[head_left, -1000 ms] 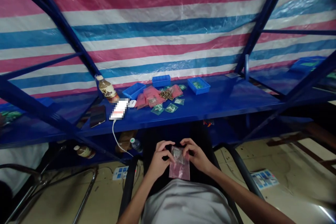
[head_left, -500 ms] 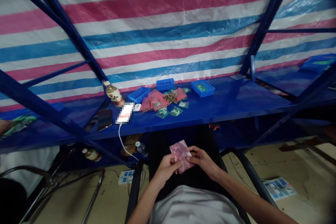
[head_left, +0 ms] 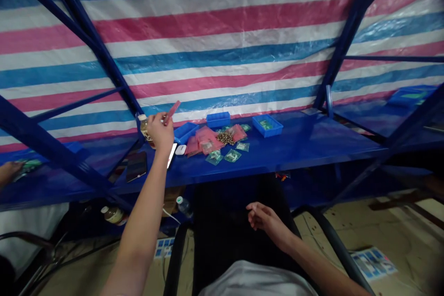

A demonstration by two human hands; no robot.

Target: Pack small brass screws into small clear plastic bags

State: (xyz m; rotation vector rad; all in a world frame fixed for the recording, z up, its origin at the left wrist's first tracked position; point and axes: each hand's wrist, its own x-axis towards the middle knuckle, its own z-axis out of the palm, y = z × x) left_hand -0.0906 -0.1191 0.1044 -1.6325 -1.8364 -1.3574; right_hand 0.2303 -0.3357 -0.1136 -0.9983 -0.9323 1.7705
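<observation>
My left hand (head_left: 161,130) is raised over the left part of the blue table, closed on a pink plastic bag (head_left: 172,112) seen nearly edge-on. Partly behind that hand stands a drink bottle (head_left: 142,122). My right hand (head_left: 262,218) hovers above my lap with its fingers loosely curled, and I cannot make out anything in it. On the table lie several pink bags (head_left: 206,139), a heap of small brass-coloured parts (head_left: 225,137) and small clear bags with green contents (head_left: 232,155).
Blue trays (head_left: 186,132) stand along the back; the right tray (head_left: 267,126) holds green bags. A white case (head_left: 181,150) and a dark phone (head_left: 136,166) lie at the left. Blue frame posts (head_left: 338,51) rise at both sides. Another person's hand (head_left: 10,169) shows far left.
My left hand has moved from my lap up and left over the table, carrying the pink bag. My right hand has let go of the bag and stays above my lap.
</observation>
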